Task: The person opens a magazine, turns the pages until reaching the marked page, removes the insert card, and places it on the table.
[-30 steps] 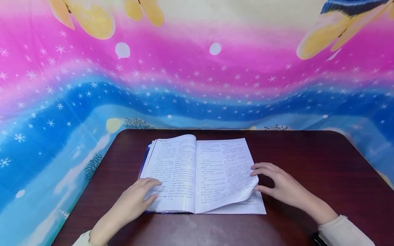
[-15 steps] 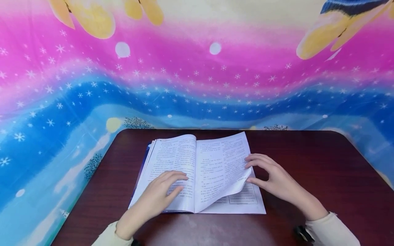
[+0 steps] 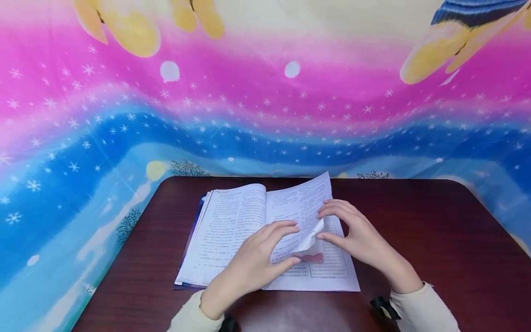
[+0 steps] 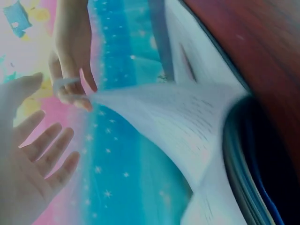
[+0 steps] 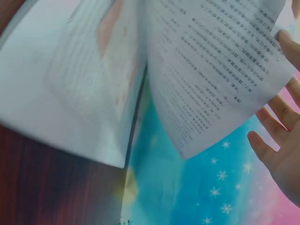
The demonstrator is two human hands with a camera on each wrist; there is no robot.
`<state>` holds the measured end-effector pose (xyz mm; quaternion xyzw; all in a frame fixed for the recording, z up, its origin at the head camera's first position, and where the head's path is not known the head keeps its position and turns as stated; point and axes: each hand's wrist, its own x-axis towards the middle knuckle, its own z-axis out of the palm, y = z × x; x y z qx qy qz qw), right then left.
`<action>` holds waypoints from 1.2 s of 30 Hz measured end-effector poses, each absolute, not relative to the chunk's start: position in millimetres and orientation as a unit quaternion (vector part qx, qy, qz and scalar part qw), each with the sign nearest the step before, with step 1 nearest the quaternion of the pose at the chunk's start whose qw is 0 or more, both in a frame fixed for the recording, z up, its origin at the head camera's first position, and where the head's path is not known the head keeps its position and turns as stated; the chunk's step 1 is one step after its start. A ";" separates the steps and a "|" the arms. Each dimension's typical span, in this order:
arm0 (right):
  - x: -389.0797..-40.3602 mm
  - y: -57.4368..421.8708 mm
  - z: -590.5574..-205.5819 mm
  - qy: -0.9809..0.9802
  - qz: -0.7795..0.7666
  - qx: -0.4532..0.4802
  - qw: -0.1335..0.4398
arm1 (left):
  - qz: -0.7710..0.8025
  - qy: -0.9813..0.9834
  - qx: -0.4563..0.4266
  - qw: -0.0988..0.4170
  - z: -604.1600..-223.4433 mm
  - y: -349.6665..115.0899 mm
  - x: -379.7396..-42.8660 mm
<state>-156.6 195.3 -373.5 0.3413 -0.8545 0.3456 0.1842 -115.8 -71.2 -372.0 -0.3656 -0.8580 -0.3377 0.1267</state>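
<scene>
An open book [image 3: 215,244] with printed text lies on the dark table. Its right-hand page [image 3: 300,200] is lifted off the sheets below and curls at the near corner. Thumb and fingers of my right hand [image 3: 358,233] pinch that page by its outer edge. My left hand [image 3: 257,260] hovers above the book's middle, fingers and thumb spread with nothing between them. In the left wrist view, the raised page [image 4: 183,112] stretches from the book toward my right hand [image 4: 72,56]. Beneath it a printed sheet [image 3: 340,265] shows, with a reddish patch nearby.
The brown wooden table [image 3: 427,230] extends on both sides of the book. Behind it hangs a colourful cloth [image 3: 257,115] with snowflakes, in pink and blue. A black band [image 3: 386,306] sits by the right sleeve.
My right hand has moved left and up, lifting and curling the page further. My left hand has slid right from the left page to the book's middle. More of the sheet beneath shows.
</scene>
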 end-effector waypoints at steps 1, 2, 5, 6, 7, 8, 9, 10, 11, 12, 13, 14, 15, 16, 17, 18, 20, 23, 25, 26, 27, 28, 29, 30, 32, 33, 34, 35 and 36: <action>-157.1 193.5 -372.5 -0.852 0.348 0.344 0.185 | -0.338 -0.855 -0.371 0.134 -371.5 -67.9 -116.2; -157.5 191.6 -371.5 -0.850 0.350 0.347 0.187 | -0.340 -0.850 -0.377 0.140 -371.0 -65.0 -116.6; -158.2 186.7 -367.9 -0.844 0.356 0.354 0.189 | -0.341 -0.843 -0.386 0.157 -370.7 -58.9 -117.4; -158.5 185.3 -366.5 -0.843 0.357 0.356 0.189 | -0.342 -0.841 -0.387 0.161 -370.7 -57.5 -117.7; -158.3 184.3 -365.6 -0.842 0.358 0.357 0.189 | -0.342 -0.840 -0.387 0.165 -371.0 -56.3 -117.4; -158.1 183.5 -364.7 -0.842 0.359 0.357 0.188 | -0.343 -0.840 -0.386 0.168 -371.5 -55.4 -117.2; -158.0 182.8 -363.9 -0.841 0.359 0.358 0.188 | -0.343 -0.840 -0.384 0.171 -371.9 -55.0 -117.0; -157.9 182.3 -363.1 -0.841 0.359 0.359 0.187 | -0.342 -0.841 -0.382 0.174 -372.3 -54.8 -116.7; -157.8 181.9 -362.3 -0.840 0.358 0.361 0.188 | -0.340 -0.841 -0.382 0.177 -372.7 -54.9 -116.5; -157.8 181.6 -361.6 -0.840 0.356 0.363 0.189 | -0.338 -0.841 -0.383 0.180 -373.3 -55.3 -116.5; -157.8 181.4 -360.9 -0.840 0.355 0.365 0.190 | -0.335 -0.840 -0.386 0.182 -373.6 -56.0 -116.6; -157.8 181.2 -360.2 -0.840 0.353 0.366 0.190 | -0.331 -0.839 -0.390 0.185 -374.0 -57.1 -116.7; -157.9 181.0 -359.5 -0.840 0.351 0.368 0.190 | -0.326 -0.837 -0.396 0.189 -374.2 -58.3 -117.0; -157.8 180.8 -358.7 -0.840 0.349 0.370 0.191 | -0.322 -0.835 -0.402 0.192 -374.0 -59.8 -117.2; -157.6 180.6 -357.7 -0.840 0.348 0.371 0.190 | -0.319 -0.833 -0.408 0.195 -374.0 -61.2 -117.7; -157.3 180.5 -356.7 -0.839 0.349 0.372 0.189 | -0.316 -0.831 -0.412 0.199 -374.2 -62.8 -118.3; -155.7 180.6 -354.5 -0.838 0.352 0.372 0.189 | -0.309 -0.831 -0.416 0.205 -374.2 -66.1 -118.9; -152.5 181.2 -350.4 -0.835 0.359 0.369 0.196 | -0.300 -0.838 -0.405 0.210 -374.0 -70.9 -120.4; -150.1 182.2 -348.1 -0.834 0.362 0.365 0.202 | -0.296 -0.846 -0.388 0.212 -373.6 -74.8 -121.0; -149.1 182.8 -347.4 -0.833 0.363 0.364 0.204 | -0.294 -0.853 -0.377 0.210 -373.2 -76.9 -121.2; -148.4 183.7 -347.0 -0.833 0.363 0.362 0.206 | -0.293 -0.859 -0.365 0.206 -372.3 -79.3 -121.0; -147.5 184.7 -347.1 -0.835 0.362 0.361 0.206 | -0.292 -0.866 -0.352 0.202 -372.0 -82.1 -120.5; -147.0 185.8 -347.7 -0.836 0.359 0.360 0.206 | -0.292 -0.872 -0.339 0.200 -372.1 -85.0 -120.0; -146.8 187.3 -348.5 -0.839 0.355 0.359 0.203 | -0.290 -0.878 -0.327 0.197 -372.3 -88.5 -119.7; -146.8 190.5 -350.0 -0.844 0.344 0.360 0.197 | -0.290 -0.885 -0.308 0.193 -373.0 -96.3 -119.6; -147.2 192.3 -351.0 -0.846 0.338 0.364 0.195 | -0.289 -0.888 -0.300 0.195 -373.7 -100.7 -119.7; -147.6 194.0 -351.6 -0.848 0.332 0.366 0.192 | -0.289 -0.890 -0.292 0.198 -374.4 -105.3 -119.9; -148.2 195.8 -351.9 -0.850 0.325 0.368 0.190 | -0.289 -0.892 -0.284 0.200 -375.0 -110.2 -120.1; -148.8 197.5 -351.8 -0.852 0.319 0.370 0.187 | -0.288 -0.894 -0.276 0.202 -375.2 -115.5 -120.2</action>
